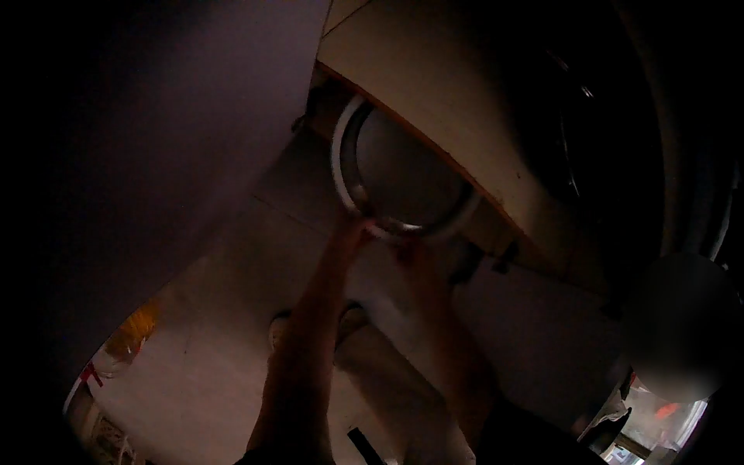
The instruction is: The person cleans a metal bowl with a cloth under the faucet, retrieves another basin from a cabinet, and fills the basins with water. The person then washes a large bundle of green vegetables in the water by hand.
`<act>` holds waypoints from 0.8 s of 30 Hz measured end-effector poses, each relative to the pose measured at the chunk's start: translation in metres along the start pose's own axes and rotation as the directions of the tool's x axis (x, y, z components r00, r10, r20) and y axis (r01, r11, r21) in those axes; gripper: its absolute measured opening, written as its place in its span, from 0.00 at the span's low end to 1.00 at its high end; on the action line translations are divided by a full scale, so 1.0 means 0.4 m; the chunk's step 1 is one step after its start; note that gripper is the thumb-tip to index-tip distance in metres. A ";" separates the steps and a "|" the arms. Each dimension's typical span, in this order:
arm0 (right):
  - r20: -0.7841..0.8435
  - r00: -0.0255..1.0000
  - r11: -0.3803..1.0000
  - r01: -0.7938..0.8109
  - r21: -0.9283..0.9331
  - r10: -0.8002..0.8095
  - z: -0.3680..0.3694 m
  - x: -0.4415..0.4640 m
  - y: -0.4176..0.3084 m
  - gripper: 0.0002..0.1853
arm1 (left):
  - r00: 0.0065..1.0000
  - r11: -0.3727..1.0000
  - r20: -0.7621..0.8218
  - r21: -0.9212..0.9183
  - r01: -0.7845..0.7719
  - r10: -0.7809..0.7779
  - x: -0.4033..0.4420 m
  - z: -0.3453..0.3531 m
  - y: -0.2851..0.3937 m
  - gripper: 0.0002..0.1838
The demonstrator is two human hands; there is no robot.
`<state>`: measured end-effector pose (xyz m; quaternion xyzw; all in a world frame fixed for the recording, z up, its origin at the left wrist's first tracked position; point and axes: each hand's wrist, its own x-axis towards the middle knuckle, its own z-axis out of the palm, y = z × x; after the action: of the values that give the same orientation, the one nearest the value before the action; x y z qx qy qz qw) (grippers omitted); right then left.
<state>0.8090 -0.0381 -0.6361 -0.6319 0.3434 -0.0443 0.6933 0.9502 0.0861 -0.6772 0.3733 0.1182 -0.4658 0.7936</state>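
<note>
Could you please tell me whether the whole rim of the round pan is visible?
No, the edge of the pale countertop hides the far side of the round pan.

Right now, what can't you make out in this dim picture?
All in the head view:
- Fingers of the left hand and right hand: dark and blurred, so their grip is unclear.
- Far side of the round object: hidden by the tan panel.
- Yellow thing: too small and dim to name.
- Far right: mostly lost in shadow.
</note>
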 end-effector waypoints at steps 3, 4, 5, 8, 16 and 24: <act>0.027 0.993 0.825 0.112 -0.554 -0.117 -0.001 -0.034 0.033 0.16 | 0.974 0.947 0.191 0.269 -0.173 0.124 0.021 -0.138 -0.137 0.32; 0.019 0.999 0.929 0.051 -0.366 -0.048 -0.007 -0.035 0.047 0.17 | 0.980 0.957 0.180 0.261 -0.128 0.082 0.010 -0.118 -0.112 0.33; 0.019 1.000 0.922 0.030 -0.385 -0.025 -0.024 -0.031 0.058 0.17 | 0.994 0.992 0.070 0.096 0.081 -0.088 0.003 -0.095 -0.091 0.34; 0.030 0.999 0.605 0.050 -0.794 -0.043 -0.079 -0.008 -0.023 0.16 | 0.978 0.978 -0.040 -0.046 0.202 -0.204 -0.036 -0.009 -0.011 0.32; 0.327 0.825 -0.385 0.147 -0.911 -0.460 -0.057 0.239 -0.303 0.20 | 0.984 0.982 -0.029 0.067 0.177 -0.176 0.013 -0.039 -0.024 0.29; 0.283 0.600 -0.249 0.142 -0.958 -0.749 -0.029 0.332 -0.277 0.13 | 0.982 0.982 -0.035 0.025 0.189 -0.188 -0.017 -0.016 -0.009 0.28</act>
<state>0.9450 -0.1356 -0.5911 -0.9620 0.1338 -0.1985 -0.1312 0.9444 0.0941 -0.6797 0.3790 0.1593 -0.5341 0.7387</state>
